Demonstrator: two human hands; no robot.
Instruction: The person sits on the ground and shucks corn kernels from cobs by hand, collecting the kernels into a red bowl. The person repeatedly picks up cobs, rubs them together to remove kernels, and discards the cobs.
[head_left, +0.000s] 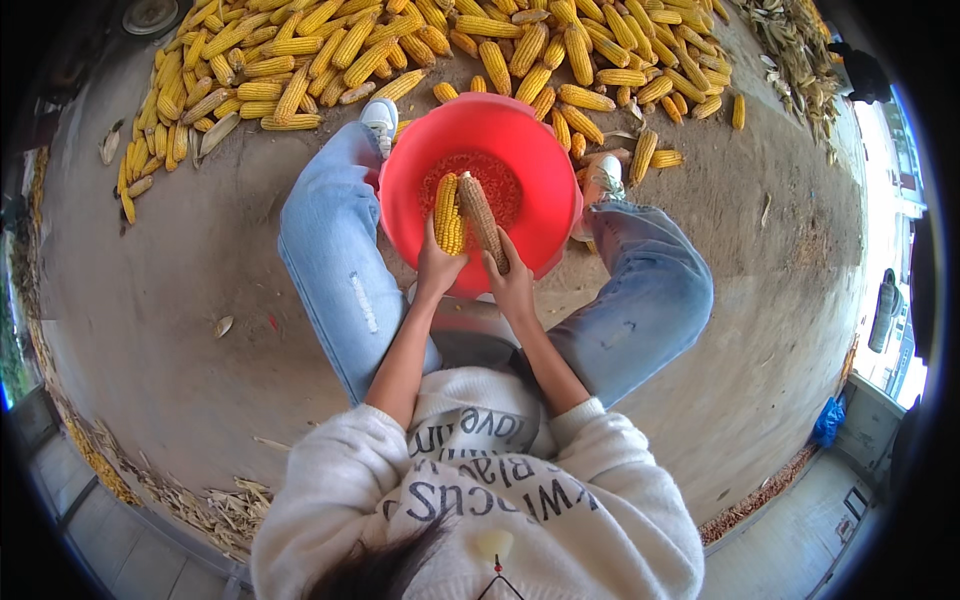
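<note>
My left hand (441, 264) is closed around the lower end of a yellow ear of dried corn (448, 214), which has a gap in its kernel rows. In my right hand (513, 283) I grip a bare brownish corncob (482, 217) with a pale tip. The ear and the cob lean close together, side by side, over a red plastic basin (544, 165). Loose kernels (495, 180), tinted red by the basin, cover part of its bottom. The basin stands between my legs.
A large heap of yellow corn ears (300, 56) spreads beyond the basin, with stray ears near my shoes. Dry husks (795, 60) are piled at the far right. More husk scraps (232, 510) lie at the lower left. A blue plastic bag (829, 421) sits by the right wall.
</note>
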